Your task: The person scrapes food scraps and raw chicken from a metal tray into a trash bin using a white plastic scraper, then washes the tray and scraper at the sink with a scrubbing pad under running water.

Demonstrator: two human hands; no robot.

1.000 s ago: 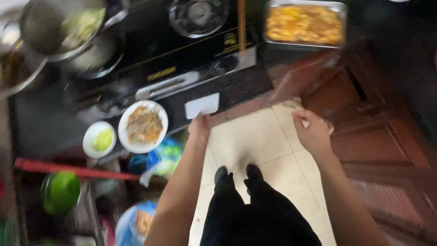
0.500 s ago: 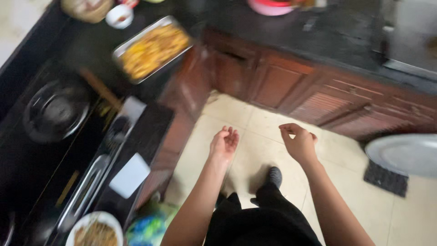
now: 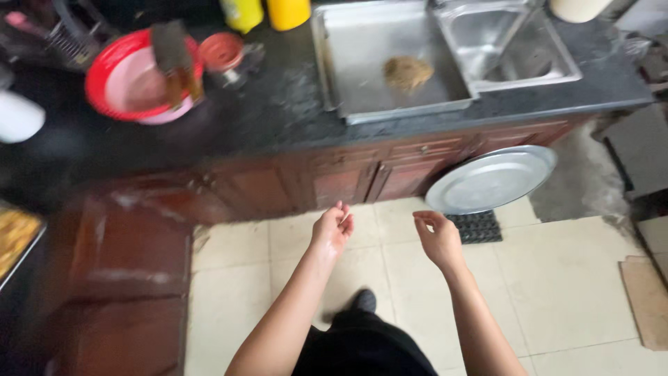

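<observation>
Kitchen floor tiles (image 3: pixel 557 278) below: both hands, left hand (image 3: pixel 332 228) and right hand (image 3: pixel 437 240), empty, fingers loosely curled; round metal tray (image 3: pixel 490 179) near the right.

Soft, even daylight on your pale floor tiles (image 3: pixel 570 278), dull sheen on the steel sink (image 3: pixel 390 63), dark desk (image 3: pixel 278 111) underlit, motion blur smearing the left side, red bowl (image 3: pixel 132 80) unsharp.

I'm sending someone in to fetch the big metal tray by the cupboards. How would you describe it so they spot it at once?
Start at the steel sink in the dark countertop. Below it, on the tiled floor, a large round silver tray leans against the wooden cabinet doors, beside a small black mat. It is the only round metal thing at floor level.
</observation>
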